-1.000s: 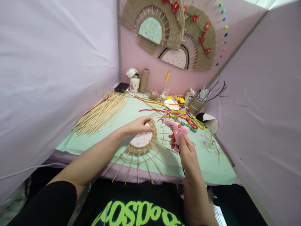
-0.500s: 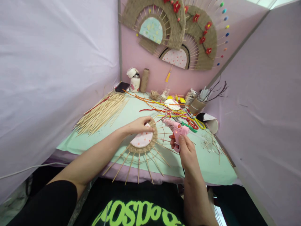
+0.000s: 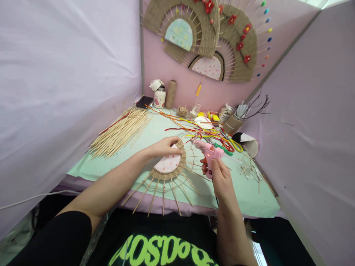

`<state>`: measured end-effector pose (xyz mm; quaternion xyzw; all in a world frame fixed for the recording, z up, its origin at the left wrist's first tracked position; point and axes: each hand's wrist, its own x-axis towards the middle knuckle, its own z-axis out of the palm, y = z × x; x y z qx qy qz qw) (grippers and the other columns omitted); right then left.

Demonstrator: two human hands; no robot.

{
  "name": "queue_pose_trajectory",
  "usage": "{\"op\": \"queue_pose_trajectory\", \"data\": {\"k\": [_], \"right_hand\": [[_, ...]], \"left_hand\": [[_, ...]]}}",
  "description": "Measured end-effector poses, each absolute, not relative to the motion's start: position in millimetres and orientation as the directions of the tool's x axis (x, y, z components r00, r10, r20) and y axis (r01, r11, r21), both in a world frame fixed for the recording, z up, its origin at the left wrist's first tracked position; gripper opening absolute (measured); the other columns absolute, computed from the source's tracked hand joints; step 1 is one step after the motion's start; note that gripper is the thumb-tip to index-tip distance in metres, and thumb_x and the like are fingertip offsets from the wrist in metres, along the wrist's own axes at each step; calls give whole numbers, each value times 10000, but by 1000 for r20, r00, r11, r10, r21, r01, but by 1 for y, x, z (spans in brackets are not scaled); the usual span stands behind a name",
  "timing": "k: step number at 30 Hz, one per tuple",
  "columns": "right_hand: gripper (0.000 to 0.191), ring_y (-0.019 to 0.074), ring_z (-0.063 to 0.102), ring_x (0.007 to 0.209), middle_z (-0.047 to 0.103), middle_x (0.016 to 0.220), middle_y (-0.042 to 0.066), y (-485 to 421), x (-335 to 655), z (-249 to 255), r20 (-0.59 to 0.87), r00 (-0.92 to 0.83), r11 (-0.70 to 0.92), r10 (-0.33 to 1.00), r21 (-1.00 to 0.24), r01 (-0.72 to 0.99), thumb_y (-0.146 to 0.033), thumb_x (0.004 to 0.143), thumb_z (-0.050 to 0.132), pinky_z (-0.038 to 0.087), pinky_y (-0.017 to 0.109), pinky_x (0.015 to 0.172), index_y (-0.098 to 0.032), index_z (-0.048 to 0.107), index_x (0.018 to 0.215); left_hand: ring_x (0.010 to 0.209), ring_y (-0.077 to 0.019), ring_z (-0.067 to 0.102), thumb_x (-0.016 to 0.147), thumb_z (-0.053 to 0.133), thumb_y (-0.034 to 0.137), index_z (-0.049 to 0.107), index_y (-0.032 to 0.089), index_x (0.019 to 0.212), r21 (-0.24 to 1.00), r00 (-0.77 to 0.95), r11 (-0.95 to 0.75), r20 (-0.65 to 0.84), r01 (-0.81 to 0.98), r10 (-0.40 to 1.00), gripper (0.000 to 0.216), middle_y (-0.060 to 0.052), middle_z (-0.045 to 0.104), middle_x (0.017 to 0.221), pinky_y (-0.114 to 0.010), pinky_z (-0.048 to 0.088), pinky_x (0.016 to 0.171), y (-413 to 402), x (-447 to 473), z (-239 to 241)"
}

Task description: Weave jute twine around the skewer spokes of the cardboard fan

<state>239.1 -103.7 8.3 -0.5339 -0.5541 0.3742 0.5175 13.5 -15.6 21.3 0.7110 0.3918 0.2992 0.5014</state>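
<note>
My left hand (image 3: pixel 168 146) grips the upper edge of a half-round woven fan (image 3: pixel 169 164), thumb over its front. The fan has a white dotted centre, a band of twine around it and thin wooden sticks spreading outward. In my right hand (image 3: pixel 217 171) is a pink hot glue gun (image 3: pixel 208 155), its small light glowing orange. The nozzle points up and left, beside the fan's right edge and apart from the band. My fingers wrap around the gun's handle.
A pile of wooden sticks (image 3: pixel 120 133) lies at left. Behind are a phone (image 3: pixel 144 102), a jar (image 3: pixel 159 98) and a twine spool (image 3: pixel 171 94). Coloured pipe cleaners (image 3: pixel 177 120), scissors (image 3: pixel 235 145) and a tipped cup (image 3: pixel 249 146) lie to the right. Finished fans (image 3: pixel 209 37) hang on the wall.
Almost nothing differs. The view shifts very slightly; both hands keep their holds on the fan and the glue gun.
</note>
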Motion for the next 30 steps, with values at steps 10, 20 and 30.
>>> {"op": "queue_pose_trajectory", "data": {"k": [10, 20, 30], "right_hand": [[429, 116, 491, 583, 584, 673, 27, -104, 239, 10, 180, 102, 152, 978, -960, 237, -538, 900, 450, 377, 247, 520, -164, 656, 862], [429, 108, 459, 558, 564, 655, 15, -105, 239, 12, 187, 101, 156, 977, -954, 256, -535, 902, 441, 362, 245, 512, -161, 647, 857], [417, 116, 460, 560, 568, 655, 18, -105, 239, 12, 196, 101, 161, 975, -946, 280, -521, 908, 430, 369, 260, 531, -164, 636, 843]], "left_hand": [[702, -147, 555, 648, 723, 420, 582, 153, 911, 948, 513, -189, 31, 257, 858, 401, 9, 591, 801, -257, 420, 600, -15, 13, 21], [688, -130, 546, 668, 701, 397, 569, 144, 919, 941, 517, -190, 20, 279, 856, 380, 19, 576, 785, -230, 409, 578, -15, 13, 22], [689, -128, 548, 676, 701, 382, 572, 147, 927, 936, 516, -202, 26, 287, 856, 367, 19, 575, 793, -221, 410, 570, -14, 13, 19]]}}
